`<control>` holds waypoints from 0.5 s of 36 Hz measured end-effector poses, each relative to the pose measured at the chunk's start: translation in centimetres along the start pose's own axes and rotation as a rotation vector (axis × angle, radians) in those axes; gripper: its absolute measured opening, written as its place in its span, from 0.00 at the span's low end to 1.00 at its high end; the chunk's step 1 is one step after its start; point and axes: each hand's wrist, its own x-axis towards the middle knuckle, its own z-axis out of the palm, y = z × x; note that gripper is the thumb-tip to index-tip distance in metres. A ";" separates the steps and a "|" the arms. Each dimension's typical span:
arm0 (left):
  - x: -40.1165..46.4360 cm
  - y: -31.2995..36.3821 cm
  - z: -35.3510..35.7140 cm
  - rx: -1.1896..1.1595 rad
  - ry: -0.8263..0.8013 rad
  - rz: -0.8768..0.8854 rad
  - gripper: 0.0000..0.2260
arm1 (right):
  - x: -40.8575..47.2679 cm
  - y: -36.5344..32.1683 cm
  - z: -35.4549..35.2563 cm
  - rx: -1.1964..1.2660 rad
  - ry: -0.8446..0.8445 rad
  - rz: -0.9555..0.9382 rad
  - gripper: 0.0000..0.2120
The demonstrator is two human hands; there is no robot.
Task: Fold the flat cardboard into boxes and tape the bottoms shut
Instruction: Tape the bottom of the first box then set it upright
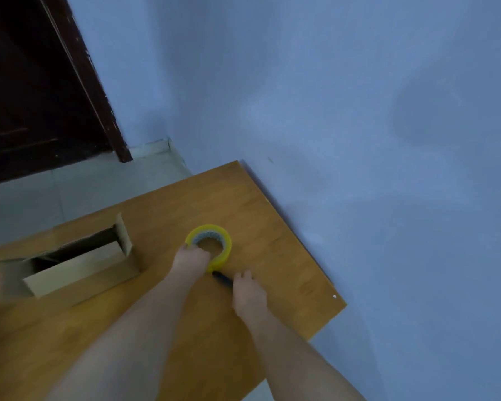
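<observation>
Left hand (192, 259) set on the near rim of the yellow tape roll (211, 243), fingers curled over the edge toward the core: grip grasping the roll, presumably to steady it flat on the tabletop (168, 198) or to lift it. Right hand (248, 290) down just right of the roll, fingers curled at the near end of a slim dark tool (222, 278), most likely a cutter or pen; frame too blurred to confirm whether the tool is grasped or merely touched, so the right grip's state cannot be told. Tool lying between the two hands, far tip touching or all but touching the roll's outer edge. Placement reads as preparation for taping: roll and tool kept together within easy reach, each taken by the nearer hand. Cardboard box (70, 263) well left of the left hand, apart from both hands, already erected, opening facing up with flaps standing at its ends. Inside the box: a pale cardboard panel, apparently an inner flap or wall, and dark shadow beyond; no other contents discernible. Box bottom not visible, so taping status unconfirmed. Judged step in hand: collecting tape and tool before attending to the box.
</observation>
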 end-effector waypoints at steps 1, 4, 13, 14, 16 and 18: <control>-1.1 0.1 -0.6 -0.001 0.034 0.007 0.15 | -0.1 0.1 0.1 0.003 -0.014 0.003 0.14; -1.7 -1.0 -0.8 0.085 0.085 0.031 0.17 | -0.2 0.0 -0.4 0.014 -0.013 -0.002 0.14; -6.6 -3.8 -5.5 -0.350 0.241 -0.079 0.22 | -0.9 -1.8 -4.2 0.153 0.049 0.024 0.14; -7.0 -4.3 -6.3 -0.416 0.259 -0.090 0.21 | -1.0 -2.2 -4.8 0.162 0.064 0.017 0.14; -8.0 -5.5 -8.1 -0.514 0.313 -0.097 0.20 | -1.2 -3.1 -6.0 0.193 0.099 0.000 0.14; -8.9 -6.7 -9.8 -0.624 0.360 -0.115 0.20 | -1.3 -4.1 -7.3 0.229 0.141 -0.007 0.13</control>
